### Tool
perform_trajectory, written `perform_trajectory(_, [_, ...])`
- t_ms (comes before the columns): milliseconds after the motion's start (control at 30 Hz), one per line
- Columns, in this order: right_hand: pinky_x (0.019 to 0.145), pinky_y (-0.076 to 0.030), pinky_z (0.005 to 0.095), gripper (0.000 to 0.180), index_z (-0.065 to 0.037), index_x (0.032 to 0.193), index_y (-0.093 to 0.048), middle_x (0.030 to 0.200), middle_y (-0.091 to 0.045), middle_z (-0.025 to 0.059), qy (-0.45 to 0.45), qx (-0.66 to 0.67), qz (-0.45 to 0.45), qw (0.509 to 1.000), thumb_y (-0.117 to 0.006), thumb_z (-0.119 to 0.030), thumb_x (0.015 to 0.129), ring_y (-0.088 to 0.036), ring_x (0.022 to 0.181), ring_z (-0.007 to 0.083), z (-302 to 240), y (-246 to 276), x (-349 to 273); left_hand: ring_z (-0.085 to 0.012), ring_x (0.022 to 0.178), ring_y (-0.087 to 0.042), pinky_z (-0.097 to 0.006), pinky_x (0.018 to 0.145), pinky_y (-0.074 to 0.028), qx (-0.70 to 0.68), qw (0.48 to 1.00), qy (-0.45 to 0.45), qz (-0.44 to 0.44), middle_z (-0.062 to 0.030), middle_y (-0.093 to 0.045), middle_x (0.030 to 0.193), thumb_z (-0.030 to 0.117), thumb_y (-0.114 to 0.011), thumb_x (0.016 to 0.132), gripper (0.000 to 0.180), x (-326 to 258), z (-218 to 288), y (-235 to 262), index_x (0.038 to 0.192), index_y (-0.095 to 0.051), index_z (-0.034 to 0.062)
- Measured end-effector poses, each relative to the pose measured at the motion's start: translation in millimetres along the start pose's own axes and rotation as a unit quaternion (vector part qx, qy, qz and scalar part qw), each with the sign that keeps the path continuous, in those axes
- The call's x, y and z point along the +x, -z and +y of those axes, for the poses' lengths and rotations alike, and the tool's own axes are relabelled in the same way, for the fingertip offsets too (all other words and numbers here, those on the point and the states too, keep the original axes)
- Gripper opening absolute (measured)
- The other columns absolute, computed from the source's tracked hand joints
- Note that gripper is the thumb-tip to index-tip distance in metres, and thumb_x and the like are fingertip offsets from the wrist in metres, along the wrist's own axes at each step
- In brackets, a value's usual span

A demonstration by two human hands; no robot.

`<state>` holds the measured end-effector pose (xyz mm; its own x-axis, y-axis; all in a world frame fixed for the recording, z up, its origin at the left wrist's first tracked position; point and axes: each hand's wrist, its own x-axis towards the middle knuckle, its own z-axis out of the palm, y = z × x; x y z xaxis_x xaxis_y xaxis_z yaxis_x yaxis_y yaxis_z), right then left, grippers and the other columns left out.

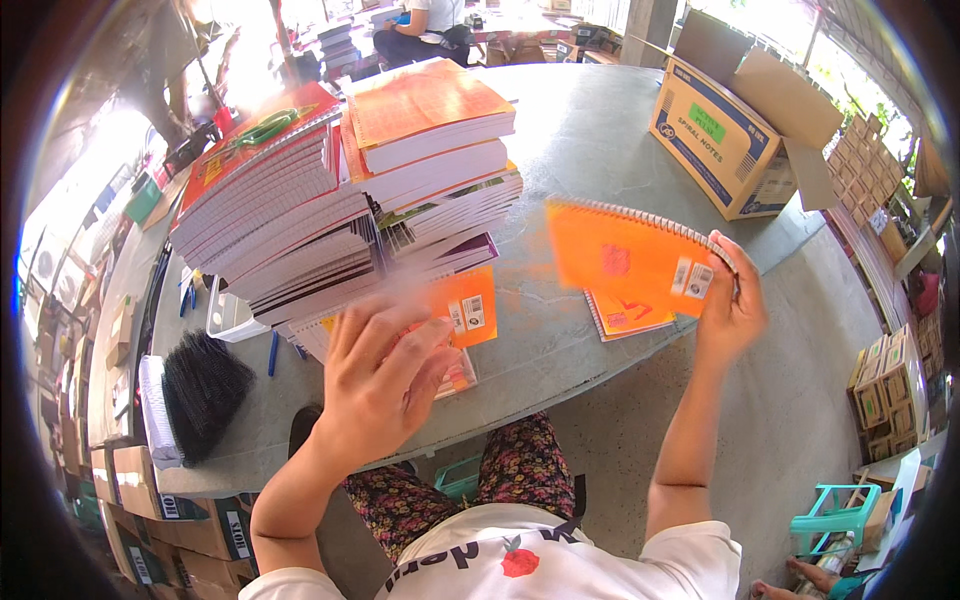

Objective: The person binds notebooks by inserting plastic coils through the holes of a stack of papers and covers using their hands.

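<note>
Nearest, left hand [375, 385] hovers open-fingered before the stack [340, 190], just over a small orange booklet [465, 305]. Right hand [730, 310] pinches an orange notebook [625, 255] by its right edge, raised above the tabletop [590, 130]; a box [735, 135] stands beyond.

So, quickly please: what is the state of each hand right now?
Left hand: open, fingers spread, holding nothing, raised in front of the notebook stack.
Right hand: closed on an orange spiral notebook.
</note>
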<state>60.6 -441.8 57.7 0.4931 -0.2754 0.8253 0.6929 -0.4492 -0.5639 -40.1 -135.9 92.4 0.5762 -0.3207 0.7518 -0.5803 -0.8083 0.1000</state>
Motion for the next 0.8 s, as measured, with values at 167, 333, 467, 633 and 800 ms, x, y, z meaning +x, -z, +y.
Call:
perform_trajectory(167, [0.085,-0.047,0.0353,0.018,-0.003,0.101,-0.063,0.102,-0.065,0.0116,0.036,-0.135,-0.252,0.958,-0.058,-0.005,0.083,-0.061,0.099,0.0231,121.5,0.9,-82.9,-0.0266,0.087,-0.052,-0.039,0.074,-0.041,-0.031,0.997,-0.003,-0.068,-0.0061,-0.056,0.094,0.009,-0.07,0.066,0.025,-34.5,-8.5,-31.0,0.089,-0.062,0.0065])
perform_trajectory(333, [0.096,-0.038,0.04,0.023,-0.005,0.102,-0.063,0.105,-0.064,0.0115,0.012,-0.203,-0.32,0.925,-0.061,-0.017,0.082,-0.055,0.108,0.0279,107.1,-5.3,-141.9,-0.0257,0.086,-0.052,-0.04,0.074,-0.041,-0.007,0.992,0.056,-0.111,-0.0044,-0.056,0.092,0.01,-0.069,0.067,0.019,-50.1,-18.9,-26.6,0.084,-0.061,0.0081])
perform_trajectory(467, [0.092,-0.042,0.0383,0.02,-0.005,0.098,-0.065,0.104,-0.064,0.0111,0.025,-0.254,-0.313,0.915,-0.061,-0.016,0.081,-0.057,0.104,0.027,101.2,-5.4,-140.9,-0.0253,0.085,-0.052,-0.04,0.075,-0.041,-0.015,0.993,0.056,-0.102,-0.0043,-0.057,0.092,0.011,-0.069,0.068,0.019,-48.0,-16.1,-30.7,0.085,-0.061,0.0082])
perform_trajectory(633, [0.089,-0.044,0.0379,0.021,-0.004,0.096,-0.065,0.102,-0.064,0.0108,0.038,-0.219,-0.33,0.917,-0.063,-0.017,0.079,-0.057,0.102,0.0273,108.4,0.6,-129.0,-0.0247,0.086,-0.052,-0.04,0.075,-0.041,-0.038,0.991,0.033,-0.127,-0.0041,-0.058,0.092,0.011,-0.068,0.069,0.018,-48.0,-13.5,-36.9,0.086,-0.062,0.0086])
perform_trajectory(800, [0.087,-0.045,0.0373,0.023,-0.001,0.096,-0.064,0.101,-0.064,0.0135,0.032,-0.21,-0.351,0.912,-0.066,-0.013,0.077,-0.057,0.102,0.0297,99.1,-0.6,-116.6,-0.025,0.086,-0.054,-0.039,0.073,-0.043,-0.054,0.991,0.037,-0.116,-0.0064,-0.058,0.093,0.01,-0.068,0.07,0.019,-53.5,-11.8,-44.2,0.087,-0.061,0.0082])
